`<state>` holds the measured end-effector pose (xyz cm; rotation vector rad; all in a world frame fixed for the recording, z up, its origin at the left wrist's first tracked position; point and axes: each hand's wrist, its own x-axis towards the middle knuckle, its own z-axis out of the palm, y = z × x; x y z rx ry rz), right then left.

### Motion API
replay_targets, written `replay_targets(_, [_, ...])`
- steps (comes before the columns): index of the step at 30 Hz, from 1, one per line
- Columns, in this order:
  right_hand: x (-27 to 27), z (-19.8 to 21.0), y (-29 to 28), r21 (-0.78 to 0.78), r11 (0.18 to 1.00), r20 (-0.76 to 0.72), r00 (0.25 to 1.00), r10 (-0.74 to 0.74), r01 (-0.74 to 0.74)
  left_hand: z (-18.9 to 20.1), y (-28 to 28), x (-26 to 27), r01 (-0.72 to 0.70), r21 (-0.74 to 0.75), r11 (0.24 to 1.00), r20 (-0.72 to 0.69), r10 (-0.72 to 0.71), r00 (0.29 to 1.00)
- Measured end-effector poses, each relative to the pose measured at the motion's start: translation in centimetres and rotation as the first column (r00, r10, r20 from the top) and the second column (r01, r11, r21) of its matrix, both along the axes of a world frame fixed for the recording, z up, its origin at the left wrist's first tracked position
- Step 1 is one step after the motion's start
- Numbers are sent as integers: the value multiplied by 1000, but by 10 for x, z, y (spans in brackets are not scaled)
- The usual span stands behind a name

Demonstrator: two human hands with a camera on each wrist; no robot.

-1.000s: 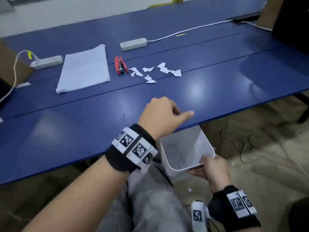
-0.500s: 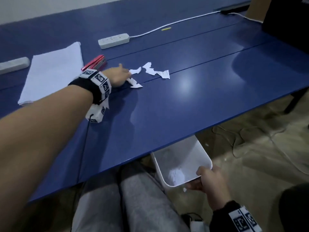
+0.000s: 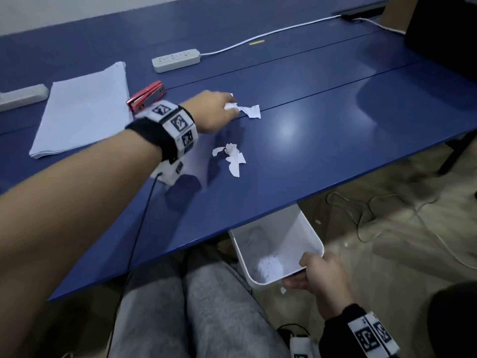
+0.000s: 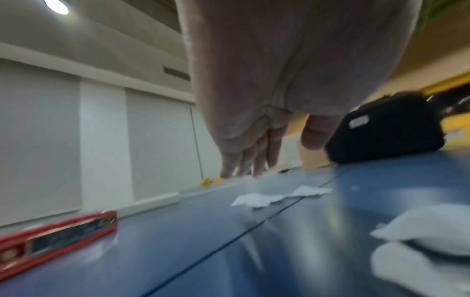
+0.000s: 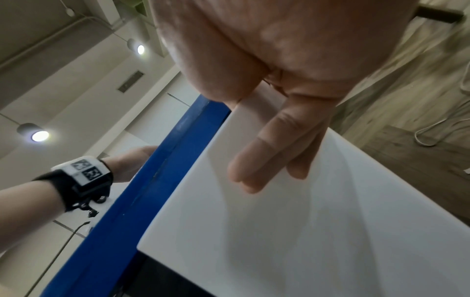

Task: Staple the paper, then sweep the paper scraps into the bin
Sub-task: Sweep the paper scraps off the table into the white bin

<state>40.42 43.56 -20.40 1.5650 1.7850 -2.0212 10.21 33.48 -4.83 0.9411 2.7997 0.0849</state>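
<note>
My left hand (image 3: 228,108) reaches across the blue table (image 3: 309,156), and the left wrist view shows its fingers (image 4: 244,160) straight and pointing down at the far paper scraps (image 3: 249,111). A second clump of scraps (image 3: 233,157) lies nearer the table's front edge. The red stapler (image 3: 145,95) sits just left of my wrist, beside the white paper stack (image 3: 82,109). Below the table edge, my right hand (image 3: 299,272) grips the rim of the white bin (image 3: 278,228), thumb inside and fingers (image 5: 267,160) against the outer wall (image 5: 305,231). Crumpled paper (image 3: 269,264) lies in the bin.
Two white power strips (image 3: 176,60) (image 3: 23,95) with cords lie at the back of the table. A dark object (image 3: 444,34) stands at the far right. Cables (image 3: 374,215) and a few scraps lie on the floor. My grey-trousered legs (image 3: 201,306) sit left of the bin.
My left hand went from the table's front edge out to the scraps, then slid right along them. Some scraps now lie closer to the front edge. The right hand still holds the bin.
</note>
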Motion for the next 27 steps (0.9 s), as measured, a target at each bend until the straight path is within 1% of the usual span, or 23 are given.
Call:
replay_targets(2, [-3,1,3,-13,1000,-1,1000,-17,17,-5,6,-23,-63,-22,998,18,63,998])
replay_targets(4, [-5,3,7,-23,999,-9,999,-37,37,-18,11,-35,-61,-52,997,49,64,997])
replay_targets(8, [-10,5,12,-10,998,-19,998,-61,61,-35,23,-34,-35,-136,990,90,48,995])
replay_targets(10, [-13,5,13,4,999,-21,999,-50,50,-31,25,-25,-20,-170,985,94,36,995])
replay_targets(14, [-12,3,15,8,999,-38,999,-33,33,-24,17,4,54,-166,985,128,-33,991])
replay_targets(16, [-12,0,16,-2,1000,-43,999,-23,23,-21,11,25,125,-138,982,181,-99,978])
replay_targets(18, [-12,-3,17,-10,1000,-49,999,-12,12,-20,6,43,216,-142,966,233,-179,956])
replay_targets(19, [-10,-4,17,-15,1000,-44,999,-12,11,-19,5,48,244,-136,960,230,-209,950])
replay_targets(20, [-12,-5,17,-19,1000,-41,999,-9,8,-16,5,46,249,-114,962,185,-226,956])
replay_targets(22, [-10,-5,18,-13,1000,-27,1000,-5,4,-13,11,37,199,-26,980,80,-196,977])
replay_targets(24, [-11,-6,18,-5,1000,-25,1000,12,-12,-10,20,15,84,31,996,24,-85,996])
replay_targets(27, [-11,-6,18,-15,1000,-26,1000,18,-18,-11,31,-13,-89,-41,995,72,91,993])
